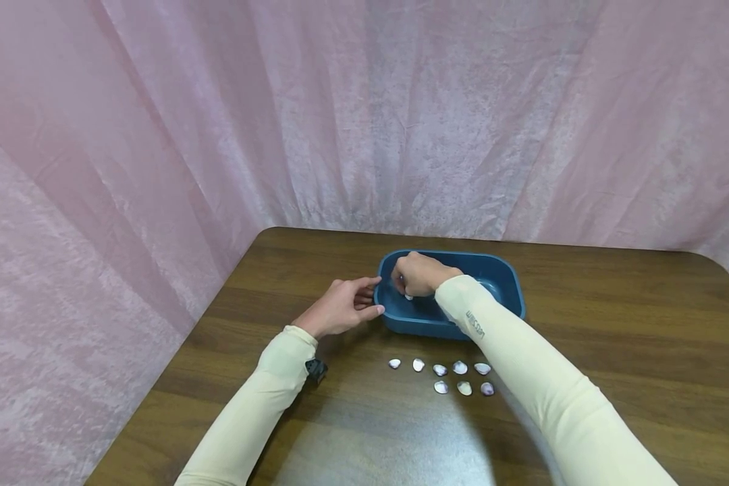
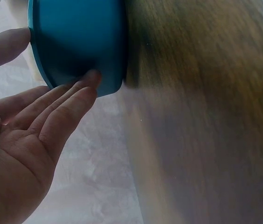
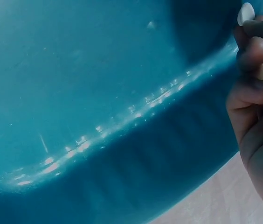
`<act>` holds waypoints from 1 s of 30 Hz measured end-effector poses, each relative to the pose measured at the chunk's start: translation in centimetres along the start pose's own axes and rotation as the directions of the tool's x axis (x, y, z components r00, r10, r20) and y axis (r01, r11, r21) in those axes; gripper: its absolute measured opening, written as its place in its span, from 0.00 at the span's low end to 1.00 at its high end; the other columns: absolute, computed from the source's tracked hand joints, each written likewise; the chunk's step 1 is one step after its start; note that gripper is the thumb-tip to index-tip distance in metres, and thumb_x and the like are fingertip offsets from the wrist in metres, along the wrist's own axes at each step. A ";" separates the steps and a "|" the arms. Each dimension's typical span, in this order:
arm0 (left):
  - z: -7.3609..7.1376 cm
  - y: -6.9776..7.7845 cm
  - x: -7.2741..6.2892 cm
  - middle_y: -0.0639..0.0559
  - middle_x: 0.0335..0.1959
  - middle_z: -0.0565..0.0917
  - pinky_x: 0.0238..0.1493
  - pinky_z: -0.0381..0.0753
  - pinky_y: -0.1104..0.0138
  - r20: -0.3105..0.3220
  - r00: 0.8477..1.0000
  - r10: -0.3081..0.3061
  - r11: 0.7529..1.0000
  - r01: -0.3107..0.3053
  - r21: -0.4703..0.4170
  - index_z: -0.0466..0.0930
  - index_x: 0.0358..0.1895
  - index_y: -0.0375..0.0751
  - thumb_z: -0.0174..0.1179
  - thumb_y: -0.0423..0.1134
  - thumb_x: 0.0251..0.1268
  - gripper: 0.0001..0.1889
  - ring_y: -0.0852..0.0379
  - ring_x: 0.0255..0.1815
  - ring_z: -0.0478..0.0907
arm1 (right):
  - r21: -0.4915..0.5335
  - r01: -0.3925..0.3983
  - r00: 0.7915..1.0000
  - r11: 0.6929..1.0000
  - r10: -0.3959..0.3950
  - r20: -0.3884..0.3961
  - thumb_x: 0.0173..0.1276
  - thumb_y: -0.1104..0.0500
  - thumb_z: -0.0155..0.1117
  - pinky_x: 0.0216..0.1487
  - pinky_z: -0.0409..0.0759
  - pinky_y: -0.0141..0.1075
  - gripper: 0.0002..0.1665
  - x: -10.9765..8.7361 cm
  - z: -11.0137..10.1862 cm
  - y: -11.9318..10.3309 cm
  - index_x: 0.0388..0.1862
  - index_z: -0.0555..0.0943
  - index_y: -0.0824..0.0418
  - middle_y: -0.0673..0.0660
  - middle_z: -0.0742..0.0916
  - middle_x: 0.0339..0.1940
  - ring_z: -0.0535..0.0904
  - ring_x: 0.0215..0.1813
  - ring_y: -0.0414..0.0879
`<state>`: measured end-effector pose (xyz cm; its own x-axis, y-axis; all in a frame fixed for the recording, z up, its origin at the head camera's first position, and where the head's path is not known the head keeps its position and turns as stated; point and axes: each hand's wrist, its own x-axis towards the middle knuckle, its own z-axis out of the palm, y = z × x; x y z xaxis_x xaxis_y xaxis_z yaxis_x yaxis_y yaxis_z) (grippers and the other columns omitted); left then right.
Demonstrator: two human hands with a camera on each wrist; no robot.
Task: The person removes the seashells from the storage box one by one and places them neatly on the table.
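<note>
A blue rectangular basin [image 1: 422, 327] stands on the wooden table. Inside it, my right hand [image 1: 424, 273] pinches a small white seashell [image 3: 246, 14] between thumb and fingertips, just above the basin's floor near its left end. My left hand [image 1: 342, 307] touches the outside of the left end with fairly straight fingers [image 2: 64, 121] and thumb, which lie against the wall and rim. Several small white and purple seashells [image 1: 440, 370] lie on the table in front of the basin, in two rough rows.
The wooden table [image 1: 619, 324] reaches past the basin on both sides. A pink velvet curtain [image 1: 401, 121] hangs behind its far edge and along the left. A small black device [image 1: 316, 370] sits at my left wrist. My right forearm crosses the basin's front rim.
</note>
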<state>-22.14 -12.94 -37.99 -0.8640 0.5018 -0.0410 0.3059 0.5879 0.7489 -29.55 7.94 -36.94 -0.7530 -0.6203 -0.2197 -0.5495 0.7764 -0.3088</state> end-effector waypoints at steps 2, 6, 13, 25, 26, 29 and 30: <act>0.0 0.1 0.0 0.37 0.63 0.82 0.61 0.85 0.63 0.005 1.000 -0.002 1.000 0.002 0.002 0.63 0.75 0.34 0.63 0.39 0.71 0.33 0.48 0.63 0.82 | 0.010 0.001 1.000 1.000 -0.001 0.004 0.65 0.69 0.66 0.32 0.79 0.32 0.10 -0.2 -0.1 0.0 0.29 0.86 0.55 0.51 0.85 0.29 0.79 0.31 0.45; 0.0 0.3 0.0 0.37 0.63 0.82 0.61 0.85 0.63 0.015 1.000 0.001 1.000 -0.001 0.010 0.63 0.75 0.34 0.63 0.40 0.71 0.34 0.48 0.64 0.82 | 0.017 0.007 1.000 1.000 -0.007 0.006 0.66 0.69 0.65 0.33 0.79 0.32 0.11 -0.6 -0.2 0.2 0.28 0.86 0.55 0.51 0.85 0.29 0.78 0.31 0.45; -0.1 0.3 -0.1 0.36 0.62 0.82 0.61 0.85 0.63 0.003 1.000 -0.004 1.000 0.004 0.000 0.63 0.75 0.33 0.63 0.39 0.70 0.33 0.47 0.63 0.82 | 0.009 0.076 0.997 0.997 -0.076 -0.006 0.65 0.70 0.64 0.33 0.81 0.32 0.12 -1.3 -1.1 -0.3 0.28 0.87 0.56 0.50 0.86 0.28 0.79 0.30 0.43; -0.1 0.3 0.0 0.37 0.60 0.84 0.60 0.85 0.62 -0.027 1.000 0.006 0.999 -0.005 0.037 0.66 0.73 0.33 0.64 0.40 0.69 0.33 0.47 0.61 0.83 | 0.006 0.160 0.987 0.987 -0.160 -0.013 0.62 0.73 0.62 0.33 0.82 0.32 0.13 -3.0 -3.4 -1.6 0.28 0.88 0.58 0.48 0.86 0.27 0.80 0.31 0.42; -0.1 0.3 0.0 0.37 0.60 0.84 0.60 0.85 0.62 -0.027 1.000 0.006 0.999 -0.005 0.041 0.66 0.73 0.33 0.64 0.40 0.69 0.33 0.47 0.61 0.83 | 0.006 0.167 0.986 0.986 -0.167 -0.012 0.62 0.73 0.62 0.33 0.82 0.32 0.13 -3.2 -3.5 -1.8 0.28 0.88 0.58 0.48 0.86 0.27 0.80 0.30 0.42; -0.1 0.3 0.1 0.38 0.59 0.84 0.60 0.85 0.63 -0.027 1.000 0.007 0.999 -0.005 0.054 0.67 0.73 0.34 0.64 0.40 0.69 0.32 0.48 0.60 0.84 | 0.002 0.196 0.980 0.981 -0.196 -0.019 0.62 0.72 0.64 0.33 0.81 0.32 0.12 -4.1 -3.9 -2.2 0.27 0.87 0.57 0.48 0.86 0.26 0.80 0.30 0.42; -0.1 0.3 0.2 0.39 0.59 0.84 0.60 0.85 0.63 -0.026 1.000 0.007 0.998 -0.006 0.057 0.67 0.73 0.34 0.64 0.41 0.69 0.32 0.48 0.60 0.84 | 0.000 0.206 0.978 0.979 -0.206 -0.027 0.62 0.72 0.64 0.33 0.81 0.31 0.13 -4.4 -4.0 -2.4 0.27 0.87 0.56 0.48 0.86 0.27 0.79 0.30 0.41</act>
<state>-22.20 -12.71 -37.68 -0.8721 0.4890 -0.0183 0.3330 0.6205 0.7100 -26.35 9.25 -31.56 -0.6330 -0.7637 -0.1264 -0.6929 0.6318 -0.3473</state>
